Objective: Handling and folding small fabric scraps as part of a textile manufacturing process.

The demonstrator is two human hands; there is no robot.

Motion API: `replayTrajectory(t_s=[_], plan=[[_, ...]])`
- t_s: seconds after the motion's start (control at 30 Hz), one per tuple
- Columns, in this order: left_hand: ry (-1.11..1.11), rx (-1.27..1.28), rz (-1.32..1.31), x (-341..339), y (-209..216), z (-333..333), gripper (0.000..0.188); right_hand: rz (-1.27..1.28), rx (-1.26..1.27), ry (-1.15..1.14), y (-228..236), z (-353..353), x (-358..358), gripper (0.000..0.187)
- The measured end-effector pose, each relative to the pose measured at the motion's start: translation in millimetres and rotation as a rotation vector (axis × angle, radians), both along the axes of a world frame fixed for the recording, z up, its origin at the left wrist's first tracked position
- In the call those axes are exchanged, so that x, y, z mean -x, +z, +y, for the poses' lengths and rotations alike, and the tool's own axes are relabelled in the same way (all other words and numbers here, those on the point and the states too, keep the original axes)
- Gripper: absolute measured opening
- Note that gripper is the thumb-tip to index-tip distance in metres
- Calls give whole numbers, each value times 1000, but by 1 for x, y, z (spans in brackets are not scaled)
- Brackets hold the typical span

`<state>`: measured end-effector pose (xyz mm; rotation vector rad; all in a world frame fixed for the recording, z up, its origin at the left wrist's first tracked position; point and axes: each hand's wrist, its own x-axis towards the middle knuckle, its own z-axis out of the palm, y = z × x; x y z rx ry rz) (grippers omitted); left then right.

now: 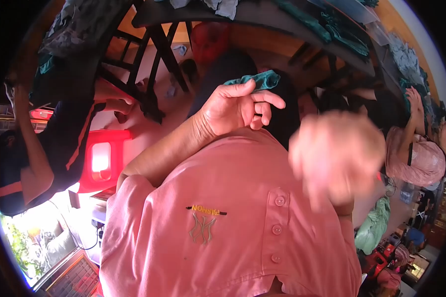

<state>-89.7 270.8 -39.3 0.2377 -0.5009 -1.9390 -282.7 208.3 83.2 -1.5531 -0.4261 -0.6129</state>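
Note:
A small rolled piece of teal cloth (pixel 262 80) is pinched between the thumb and fingers of my left hand (pixel 235 106), held above my dark-trousered lap. Its ends stick out past the thumb, and the part behind the hand is hidden. My right hand (pixel 337 156) is raised to the right of it, in front of my pink shirt (pixel 203 188). Motion smears that hand so much that its fingers, and anything in them, cannot be made out.
A dark table (pixel 262 17) curves across the far side, with teal cloths (pixel 342 34) on it. A red plastic stool (pixel 116 148) stands at left beside a co-worker in dark clothes (pixel 44 143). Another person in pink (pixel 416 158) handles cloth at right, near a green bundle (pixel 374 225).

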Motion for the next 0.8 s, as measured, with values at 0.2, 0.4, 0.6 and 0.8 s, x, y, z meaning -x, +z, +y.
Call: replayTrajectory(t_s=[0.2,0.4,0.6,0.8], plan=[[216,-99,-155,5,6,12,32,203,444,-723,-53,-39,-28,13],[211,-162,-43,3,4,23,19,163,583,-667,-58,-34,-31,17],[165,-213,-61,4,13,21,19,68,899,-666,-48,-39,-31,15],[232,-337,-475,8,22,1,16,56,993,-730,-71,-52,-26,9]])
